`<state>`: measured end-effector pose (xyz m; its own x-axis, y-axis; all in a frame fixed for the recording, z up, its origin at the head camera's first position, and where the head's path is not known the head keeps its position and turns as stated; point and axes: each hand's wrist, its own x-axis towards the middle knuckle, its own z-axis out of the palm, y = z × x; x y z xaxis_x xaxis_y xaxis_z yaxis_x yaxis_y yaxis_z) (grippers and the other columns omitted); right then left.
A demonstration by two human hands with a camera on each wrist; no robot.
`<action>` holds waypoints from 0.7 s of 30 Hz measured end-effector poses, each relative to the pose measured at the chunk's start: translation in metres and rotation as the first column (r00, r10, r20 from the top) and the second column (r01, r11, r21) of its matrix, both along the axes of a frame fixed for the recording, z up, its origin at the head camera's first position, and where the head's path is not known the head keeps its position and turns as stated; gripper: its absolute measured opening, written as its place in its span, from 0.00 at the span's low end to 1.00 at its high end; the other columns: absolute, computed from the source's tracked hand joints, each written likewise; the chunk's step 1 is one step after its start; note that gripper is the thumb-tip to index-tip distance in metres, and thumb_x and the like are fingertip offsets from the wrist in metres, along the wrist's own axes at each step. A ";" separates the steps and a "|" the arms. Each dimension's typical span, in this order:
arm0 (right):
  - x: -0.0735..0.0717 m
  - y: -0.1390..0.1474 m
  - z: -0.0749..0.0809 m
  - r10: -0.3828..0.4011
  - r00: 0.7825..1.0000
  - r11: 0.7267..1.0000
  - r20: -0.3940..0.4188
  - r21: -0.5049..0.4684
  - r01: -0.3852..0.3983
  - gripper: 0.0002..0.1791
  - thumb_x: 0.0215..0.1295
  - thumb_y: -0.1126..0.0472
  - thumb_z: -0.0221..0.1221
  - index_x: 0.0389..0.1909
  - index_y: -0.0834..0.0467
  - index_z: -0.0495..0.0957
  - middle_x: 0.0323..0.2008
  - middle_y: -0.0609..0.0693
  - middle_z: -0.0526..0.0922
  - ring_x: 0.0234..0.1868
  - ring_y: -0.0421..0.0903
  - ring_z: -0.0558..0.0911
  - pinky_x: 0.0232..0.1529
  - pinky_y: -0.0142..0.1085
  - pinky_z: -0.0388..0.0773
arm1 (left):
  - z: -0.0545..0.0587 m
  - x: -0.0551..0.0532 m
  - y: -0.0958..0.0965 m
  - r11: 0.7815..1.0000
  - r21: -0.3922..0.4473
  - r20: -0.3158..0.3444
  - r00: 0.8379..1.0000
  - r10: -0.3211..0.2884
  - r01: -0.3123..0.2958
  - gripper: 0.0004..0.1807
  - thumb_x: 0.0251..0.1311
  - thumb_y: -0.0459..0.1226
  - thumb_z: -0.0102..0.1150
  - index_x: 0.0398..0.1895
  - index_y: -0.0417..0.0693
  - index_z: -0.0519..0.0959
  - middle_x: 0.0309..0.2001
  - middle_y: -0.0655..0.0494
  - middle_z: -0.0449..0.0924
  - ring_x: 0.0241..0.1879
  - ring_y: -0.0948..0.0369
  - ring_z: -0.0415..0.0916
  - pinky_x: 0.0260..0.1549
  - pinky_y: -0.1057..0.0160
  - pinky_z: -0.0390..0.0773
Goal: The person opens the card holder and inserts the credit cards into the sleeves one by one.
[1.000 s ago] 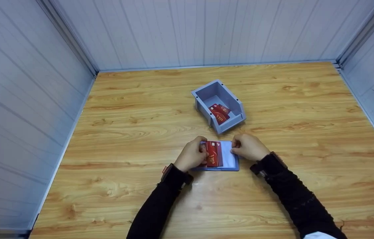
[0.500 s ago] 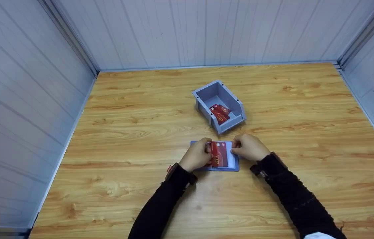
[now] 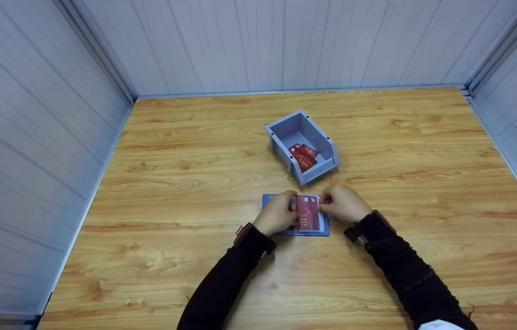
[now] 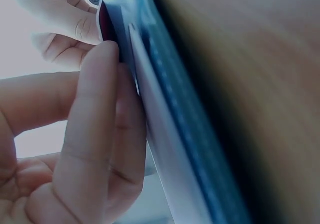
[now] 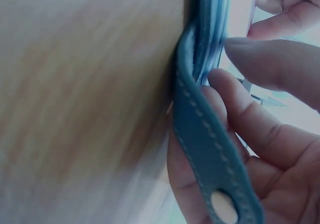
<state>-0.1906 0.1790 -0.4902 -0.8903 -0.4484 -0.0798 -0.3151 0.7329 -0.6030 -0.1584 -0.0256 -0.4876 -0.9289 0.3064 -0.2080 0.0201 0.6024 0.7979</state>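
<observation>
A blue card holder [image 3: 318, 233] with clear sleeves lies open on the table. A red VIP card [image 3: 309, 213] lies mostly inside a clear sleeve, looking paler beneath the plastic. My left hand [image 3: 277, 214] pinches the card's left end between thumb and fingers; in the left wrist view its fingers [image 4: 90, 119] cover much of that end. At the holder's right edge, my right hand [image 3: 344, 203] pinches the sleeve side between thumb and index finger. The right wrist view has the holder's stitched strap [image 5: 210, 139], with a metal snap, lying against the other fingers.
Just beyond the hands stands a grey open-front bin [image 3: 281, 151] with red VIP cards [image 3: 303, 158] inside. The wooden table [image 3: 185, 151] is bounded by white panel walls [image 3: 258, 46] at the back and sides.
My left hand has moved right, sliding the red VIP card rightward into the clear sleeve, almost to its right edge. My right hand has stayed at the holder's right edge. The bin has not moved.
</observation>
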 end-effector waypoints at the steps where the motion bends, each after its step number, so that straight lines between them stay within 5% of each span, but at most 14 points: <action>1: 0.000 0.000 0.000 0.001 1.000 1.000 -0.002 0.001 -0.001 0.04 0.52 0.64 0.64 0.21 0.59 0.80 0.20 0.45 0.77 0.23 0.40 0.71 0.28 0.33 0.69 | 0.000 0.000 0.000 1.000 -0.014 -0.009 1.000 -0.002 0.002 0.32 0.52 0.23 0.55 0.66 0.33 0.67 0.32 0.52 0.76 0.30 0.61 0.77 0.30 0.67 0.79; 12: 0.002 0.000 0.000 0.005 1.000 1.000 -0.021 0.023 -0.005 0.05 0.53 0.65 0.64 0.22 0.59 0.80 0.21 0.47 0.78 0.24 0.41 0.72 0.29 0.34 0.69 | 0.000 0.000 0.003 0.998 -0.058 -0.076 0.997 -0.032 0.028 0.30 0.49 0.23 0.54 0.62 0.33 0.71 0.29 0.54 0.74 0.31 0.60 0.73 0.31 0.67 0.75; 21: 0.001 0.001 0.000 0.007 1.000 1.000 0.006 0.025 -0.007 0.05 0.54 0.62 0.65 0.22 0.58 0.80 0.22 0.47 0.78 0.25 0.41 0.72 0.29 0.33 0.68 | 0.002 0.004 0.000 0.992 -0.121 -0.161 0.985 -0.056 0.037 0.28 0.52 0.26 0.59 0.60 0.31 0.73 0.39 0.44 0.79 0.38 0.57 0.71 0.43 0.57 0.77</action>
